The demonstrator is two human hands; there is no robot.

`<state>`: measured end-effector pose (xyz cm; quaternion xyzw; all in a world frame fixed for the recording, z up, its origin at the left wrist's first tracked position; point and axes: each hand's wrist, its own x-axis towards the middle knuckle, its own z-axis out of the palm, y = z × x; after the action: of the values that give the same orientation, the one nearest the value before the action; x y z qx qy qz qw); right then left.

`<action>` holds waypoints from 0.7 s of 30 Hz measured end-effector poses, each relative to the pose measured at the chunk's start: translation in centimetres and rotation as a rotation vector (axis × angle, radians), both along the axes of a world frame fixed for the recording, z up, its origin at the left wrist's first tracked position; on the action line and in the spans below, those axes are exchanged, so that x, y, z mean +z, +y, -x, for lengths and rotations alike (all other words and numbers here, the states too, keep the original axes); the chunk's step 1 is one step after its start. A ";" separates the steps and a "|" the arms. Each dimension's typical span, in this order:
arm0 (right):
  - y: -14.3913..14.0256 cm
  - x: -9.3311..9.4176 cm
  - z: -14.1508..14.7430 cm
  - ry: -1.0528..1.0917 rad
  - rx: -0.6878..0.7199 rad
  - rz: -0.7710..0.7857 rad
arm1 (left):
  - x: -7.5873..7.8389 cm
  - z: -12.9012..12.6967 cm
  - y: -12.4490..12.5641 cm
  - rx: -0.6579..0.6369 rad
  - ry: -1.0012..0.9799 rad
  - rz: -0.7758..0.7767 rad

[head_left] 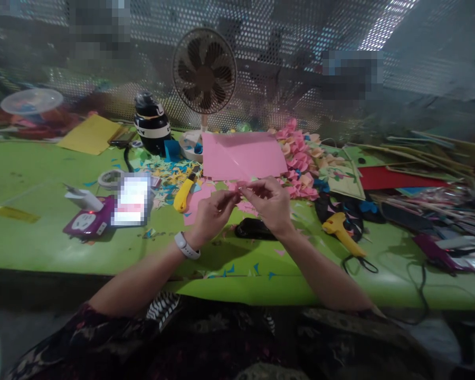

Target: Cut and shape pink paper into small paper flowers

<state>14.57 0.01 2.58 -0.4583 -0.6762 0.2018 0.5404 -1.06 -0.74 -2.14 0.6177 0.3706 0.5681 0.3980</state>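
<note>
My left hand [214, 212], with a white band on the wrist, is closed in a pinch. Its fingertips meet those of my right hand [269, 203], also pinching, over a small piece of pink paper [238, 187] that the fingers mostly cover. Behind them lies a sheet of pink paper [241, 155], with cut pink paper [198, 203] in front of it. A yellow cutter [184, 194] rests left of my left hand. Beneath my right hand is a black object [254, 229] whose kind I cannot make out. Folded pink paper flowers [298, 158] are heaped at the right.
A yellow glue gun [343, 235] with a cord lies right of my right arm. Leftward are a lit phone [131, 200], a purple power strip [87, 221] and a tape roll [110, 178]. A black bottle [152, 124] and fan [204, 71] stand behind; paper scraps [166, 174] litter the green table [31, 248].
</note>
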 end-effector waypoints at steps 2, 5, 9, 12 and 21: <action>0.0 0.0 0.0 -0.005 0.000 0.006 | 0.0 0.0 0.0 0.009 0.028 -0.021; -0.1 0.0 0.0 -0.004 0.011 -0.011 | 0.1 0.1 0.0 0.025 0.081 -0.063; -0.1 0.0 0.0 -0.013 0.004 -0.017 | 0.3 0.1 -0.1 0.058 0.143 -0.125; -0.2 0.1 0.0 -0.030 0.002 0.003 | 0.3 0.0 0.0 0.095 0.173 -0.156; -0.3 0.2 0.2 -0.019 0.014 -0.007 | 0.1 0.2 0.0 0.116 0.276 -0.210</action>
<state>14.41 -0.28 2.79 -0.4537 -0.6852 0.1988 0.5340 -1.26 -0.69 -1.99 0.7053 0.3954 0.5357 0.2432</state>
